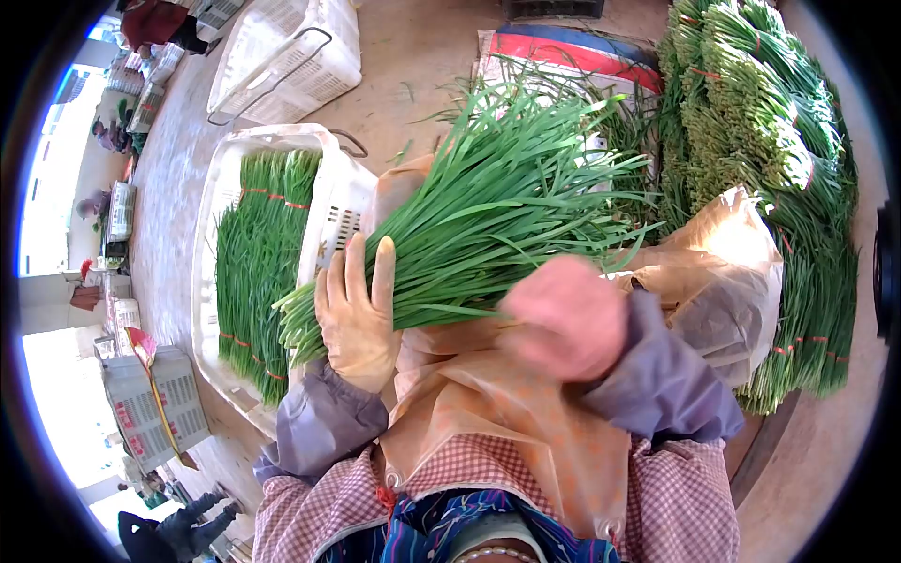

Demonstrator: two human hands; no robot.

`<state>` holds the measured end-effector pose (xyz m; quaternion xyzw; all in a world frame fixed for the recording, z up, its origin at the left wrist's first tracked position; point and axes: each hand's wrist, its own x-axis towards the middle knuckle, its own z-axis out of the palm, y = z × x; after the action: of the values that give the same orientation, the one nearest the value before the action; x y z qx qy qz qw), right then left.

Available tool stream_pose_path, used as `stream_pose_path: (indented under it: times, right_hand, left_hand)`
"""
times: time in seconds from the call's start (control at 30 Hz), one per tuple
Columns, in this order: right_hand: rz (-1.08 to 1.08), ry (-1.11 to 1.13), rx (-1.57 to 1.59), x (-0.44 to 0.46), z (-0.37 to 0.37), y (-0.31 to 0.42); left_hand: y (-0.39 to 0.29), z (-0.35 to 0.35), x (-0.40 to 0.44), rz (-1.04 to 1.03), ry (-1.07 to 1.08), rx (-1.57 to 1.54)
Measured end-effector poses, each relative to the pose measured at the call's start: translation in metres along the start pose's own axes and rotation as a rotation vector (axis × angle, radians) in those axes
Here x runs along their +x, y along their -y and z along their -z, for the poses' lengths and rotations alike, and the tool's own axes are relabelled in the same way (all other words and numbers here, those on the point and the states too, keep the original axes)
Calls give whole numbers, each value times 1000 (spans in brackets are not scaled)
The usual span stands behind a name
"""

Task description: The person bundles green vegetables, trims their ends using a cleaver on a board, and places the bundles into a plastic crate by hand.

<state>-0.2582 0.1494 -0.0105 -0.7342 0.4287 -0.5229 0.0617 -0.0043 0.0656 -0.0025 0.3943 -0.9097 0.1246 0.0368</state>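
A large loose bunch of garlic chives lies across my lap, stalk ends to the left and leaf tips fanned to the upper right. My left hand, in a pale yellow glove, holds the bunch near its stalk ends, fingers stretched over the top. My right hand is a pink blur at the lower right edge of the leaves; its fingers cannot be made out. A brownish apron covers my lap under the bunch.
Left of me stands a white plastic crate holding banded chives. Another white crate is beyond it. Banded green bundles are piled at the right. Loose leaves lie on a striped sack. Other people appear at the left.
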Motion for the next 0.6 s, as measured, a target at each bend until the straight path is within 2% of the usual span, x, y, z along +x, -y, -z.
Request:
stream_pose_path:
  times: [0.07, 0.1, 0.17, 0.2, 0.33, 0.43, 0.5, 0.53, 0.6]
  right_hand:
    - [161, 160, -259, 6, -21, 18]
    - [62, 131, -271, 1, -36, 20]
    - [-69, 293, -367, -5, -36, 13]
    - [-134, 306, -345, -8, -36, 11]
    - [-183, 232, -120, -24, -26, 8]
    - [-171, 129, -173, -29, 0, 2]
    - [-271, -112, -238, -28, 22, 5]
    - [-558, -123, -77, -32, 35, 10]
    - [-535, -117, -103, -21, 41, 0]
  left_hand:
    - [-2, -1, 0, 9, -21, -13]
    - [-3, -1, 0, 11, -32, -20]
    - [-2, -4, 0, 20, -46, -43]
    - [-1, -6, -1, 20, -63, -65]
    - [0, -7, -2, 18, -103, -108]
    - [0, -9, -3, 12, -111, -108]
    - [2, -11, -4, 8, -120, -101]
    - [2, -12, -5, 6, -124, -99]
    - [1, -12, -5, 0, -129, -97]
